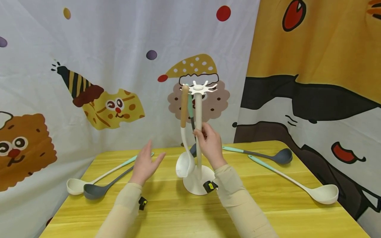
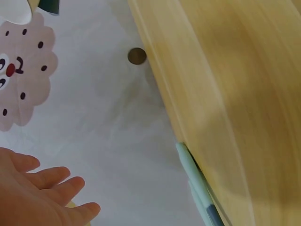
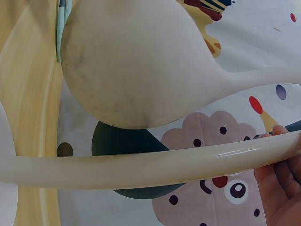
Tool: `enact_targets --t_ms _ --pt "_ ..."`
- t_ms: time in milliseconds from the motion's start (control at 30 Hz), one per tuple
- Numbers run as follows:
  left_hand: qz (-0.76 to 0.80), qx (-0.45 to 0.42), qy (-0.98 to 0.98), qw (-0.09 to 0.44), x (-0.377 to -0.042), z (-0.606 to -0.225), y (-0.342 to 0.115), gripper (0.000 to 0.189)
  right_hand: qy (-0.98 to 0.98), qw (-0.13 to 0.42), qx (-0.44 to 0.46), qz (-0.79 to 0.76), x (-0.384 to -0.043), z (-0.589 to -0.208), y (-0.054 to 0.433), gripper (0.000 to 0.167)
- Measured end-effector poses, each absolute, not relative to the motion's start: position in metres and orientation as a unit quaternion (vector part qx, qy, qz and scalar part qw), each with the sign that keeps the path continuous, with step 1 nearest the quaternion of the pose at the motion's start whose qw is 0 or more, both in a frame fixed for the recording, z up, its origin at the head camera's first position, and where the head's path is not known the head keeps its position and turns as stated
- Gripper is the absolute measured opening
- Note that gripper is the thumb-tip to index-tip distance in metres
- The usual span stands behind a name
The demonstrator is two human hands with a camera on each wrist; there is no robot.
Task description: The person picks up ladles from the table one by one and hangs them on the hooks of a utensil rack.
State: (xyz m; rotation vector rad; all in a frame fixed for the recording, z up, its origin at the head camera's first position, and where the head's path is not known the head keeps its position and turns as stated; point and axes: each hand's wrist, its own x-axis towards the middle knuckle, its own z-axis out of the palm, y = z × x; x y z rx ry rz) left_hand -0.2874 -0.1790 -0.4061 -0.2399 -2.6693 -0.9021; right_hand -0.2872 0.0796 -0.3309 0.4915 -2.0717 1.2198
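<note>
A white utensil stand (image 1: 198, 109) with a pronged top and a round base rises from the middle of the table. My right hand (image 1: 210, 145) grips its pole about halfway up. From the prongs hangs a white ladle (image 1: 184, 165) with a wooden handle. Behind it hangs a dark utensil with a green handle (image 1: 190, 107), its dark bowl partly covered by the pole and the ladle in the right wrist view. My left hand (image 1: 145, 167) is held over the left side of the table, fingers straight and thumb spread, holding nothing. It partly covers the handle of a grey ladle (image 1: 96, 191).
Beside the grey ladle lies a white ladle with a green handle (image 1: 76, 186). At the right of the wooden table (image 1: 175, 215) lie a dark ladle (image 1: 282, 156) and another white ladle (image 1: 325, 194), both green-handled. A printed curtain (image 1: 119, 49) hangs behind the table.
</note>
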Motion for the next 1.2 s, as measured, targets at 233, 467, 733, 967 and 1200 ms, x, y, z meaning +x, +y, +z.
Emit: enact_targets --t_ms 233,467,733,967,1200 --pt "-0.263 -0.089 -0.945 0.171 -0.290 -0.417 -0.194 0.095 -0.793 0.333 0.191 0.473 -0.287 -0.331 0.079 0.016" --pt "-0.220 -0.089 -0.959 0.157 -0.291 -0.425 -0.208 0.096 -0.795 0.336 0.188 0.469 -0.287 -0.331 0.079 0.015" --pt "-0.190 -0.066 -0.968 0.147 -0.292 -0.430 -0.223 0.099 -0.798 0.327 0.182 0.473 -0.287 -0.331 0.079 0.016" --pt "-0.181 -0.048 -0.974 0.127 -0.296 -0.434 -0.235 0.102 -0.801 0.325 0.176 0.471 -0.287 -0.331 0.079 0.015" --pt "-0.167 -0.033 -0.979 0.108 -0.300 -0.437 -0.246 0.106 -0.800 0.324 0.178 0.472 -0.287 -0.332 0.079 0.016"
